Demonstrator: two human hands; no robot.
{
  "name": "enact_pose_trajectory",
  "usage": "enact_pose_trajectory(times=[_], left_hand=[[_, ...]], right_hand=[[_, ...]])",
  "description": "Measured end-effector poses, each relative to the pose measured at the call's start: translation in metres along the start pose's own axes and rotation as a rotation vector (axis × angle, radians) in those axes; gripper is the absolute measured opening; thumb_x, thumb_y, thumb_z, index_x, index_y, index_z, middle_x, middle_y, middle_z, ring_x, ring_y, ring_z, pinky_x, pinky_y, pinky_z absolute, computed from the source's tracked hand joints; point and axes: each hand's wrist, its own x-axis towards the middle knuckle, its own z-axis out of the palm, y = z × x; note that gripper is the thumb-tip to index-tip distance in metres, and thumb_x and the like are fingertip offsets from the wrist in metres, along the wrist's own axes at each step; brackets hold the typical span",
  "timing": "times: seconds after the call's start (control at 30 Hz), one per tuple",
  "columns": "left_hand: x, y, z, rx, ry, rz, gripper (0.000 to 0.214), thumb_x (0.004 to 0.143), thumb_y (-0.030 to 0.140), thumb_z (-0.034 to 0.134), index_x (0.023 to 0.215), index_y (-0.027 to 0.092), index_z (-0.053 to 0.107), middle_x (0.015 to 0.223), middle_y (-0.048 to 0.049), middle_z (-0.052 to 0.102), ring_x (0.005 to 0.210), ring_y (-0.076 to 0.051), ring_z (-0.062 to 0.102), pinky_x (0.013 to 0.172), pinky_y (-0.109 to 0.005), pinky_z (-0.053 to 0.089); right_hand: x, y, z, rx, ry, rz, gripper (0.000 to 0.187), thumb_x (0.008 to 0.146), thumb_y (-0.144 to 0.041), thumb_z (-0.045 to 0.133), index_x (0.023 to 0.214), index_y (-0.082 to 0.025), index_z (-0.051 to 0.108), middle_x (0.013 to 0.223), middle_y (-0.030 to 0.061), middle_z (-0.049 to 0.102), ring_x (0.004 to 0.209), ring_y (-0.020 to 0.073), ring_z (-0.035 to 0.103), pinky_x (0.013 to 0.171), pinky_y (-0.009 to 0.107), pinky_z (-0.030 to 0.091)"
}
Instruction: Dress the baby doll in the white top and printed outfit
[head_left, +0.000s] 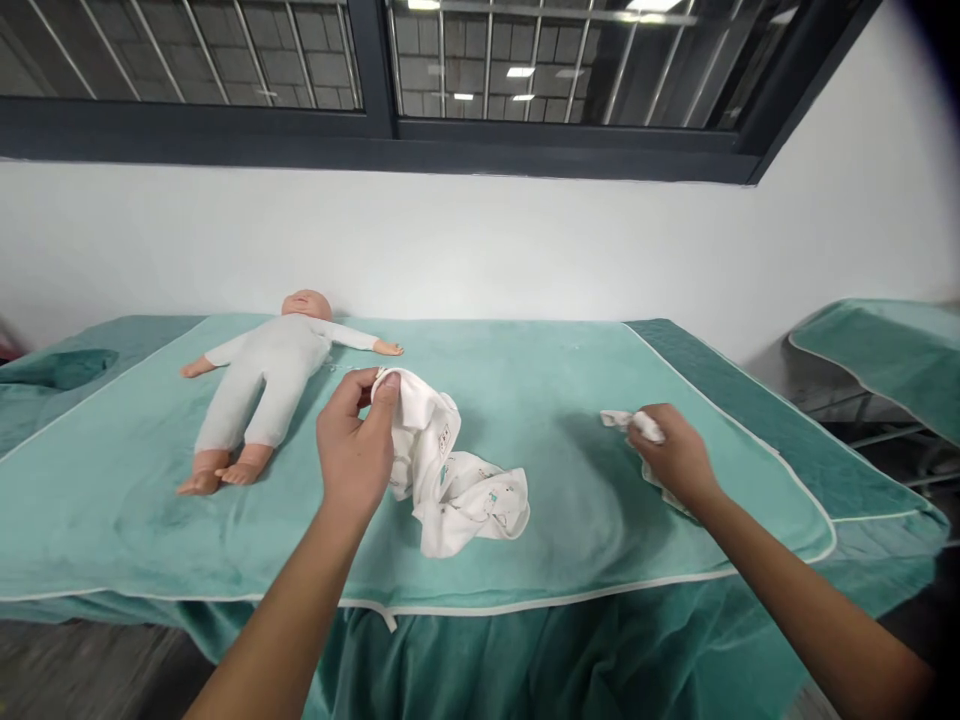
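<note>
Bedding (517,370) spreads before me, mint green, soft-napped and mostly flat, with a thin pale piped edge. Darker green velvety drape (600,650) falls in loose folds below it. The wall (480,240) behind is smooth and white. A doll (274,350) lies on its back beyond and left of my left hand (356,440), its pale body matte and rounded, its head, hands and feet smoother, arms spread wide. My left thumb and fingers pinch the upper edge of a printed white cloth (480,495); thin and limp, marked with small motifs, it drops from my fingertips and trails rightward in crumpled folds near the bedding. Well apart on the right, my right hand (675,455) closes around a smaller white bundle (649,428), a wrinkled end poking out past my fingers.
</note>
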Motion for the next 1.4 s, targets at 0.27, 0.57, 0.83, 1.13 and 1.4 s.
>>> enact_pose_trajectory(times=[0.27, 0.57, 0.83, 1.13, 1.4], left_hand=[[0.003, -0.002, 0.008, 0.025, 0.024, 0.004, 0.019, 0.089, 0.038, 0.058, 0.086, 0.020, 0.065, 0.078, 0.0015, 0.063, 0.075, -0.014, 0.057, 0.072, -0.024, 0.044], [0.004, 0.014, 0.017, 0.097, -0.036, 0.106, 0.017, 0.089, 0.033, 0.057, 0.084, 0.019, 0.066, 0.074, 0.0024, 0.062, 0.070, -0.012, 0.055, 0.067, -0.022, 0.043], [0.025, 0.079, 0.008, 0.131, -0.193, 0.302, 0.013, 0.088, 0.028, 0.059, 0.088, 0.021, 0.069, 0.077, 0.0028, 0.067, 0.072, -0.012, 0.059, 0.066, -0.022, 0.045], [0.034, 0.068, -0.065, 0.297, -0.102, 0.230, 0.033, 0.083, 0.028, 0.066, 0.115, 0.027, 0.065, 0.100, 0.0006, 0.066, 0.086, -0.015, 0.061, 0.076, -0.029, 0.051], [-0.004, 0.041, -0.008, 0.351, -0.560, 0.198, 0.044, 0.086, 0.018, 0.050, 0.129, 0.027, 0.053, 0.114, -0.0015, 0.068, 0.099, -0.022, 0.064, 0.083, -0.035, 0.052]], right_hand=[[-0.012, 0.015, -0.004, -0.407, -0.270, -0.048, 0.033, 0.093, -0.037, 0.044, 0.116, -0.023, 0.064, 0.125, 0.0099, 0.060, 0.108, 0.0288, 0.056, 0.086, 0.044, 0.047], [-0.019, -0.154, -0.031, 0.381, -0.278, -0.036, 0.052, 0.089, -0.051, 0.058, 0.133, -0.025, 0.049, 0.136, 0.0094, 0.056, 0.126, 0.0251, 0.053, 0.107, 0.044, 0.042], [0.038, -0.272, -0.017, 0.771, -0.105, -0.038, 0.019, 0.088, -0.028, 0.051, 0.100, -0.021, 0.064, 0.089, -0.0008, 0.067, 0.082, 0.0165, 0.060, 0.076, 0.029, 0.046], [0.087, -0.250, -0.045, 0.806, -0.029, -0.041, 0.028, 0.076, -0.016, 0.048, 0.093, -0.022, 0.069, 0.093, -0.0019, 0.069, 0.087, 0.0168, 0.061, 0.073, 0.026, 0.044], [0.071, -0.289, -0.066, 0.657, -0.256, -0.228, 0.028, 0.075, -0.013, 0.048, 0.091, -0.024, 0.068, 0.084, -0.0046, 0.070, 0.075, 0.0133, 0.060, 0.063, 0.023, 0.039]])
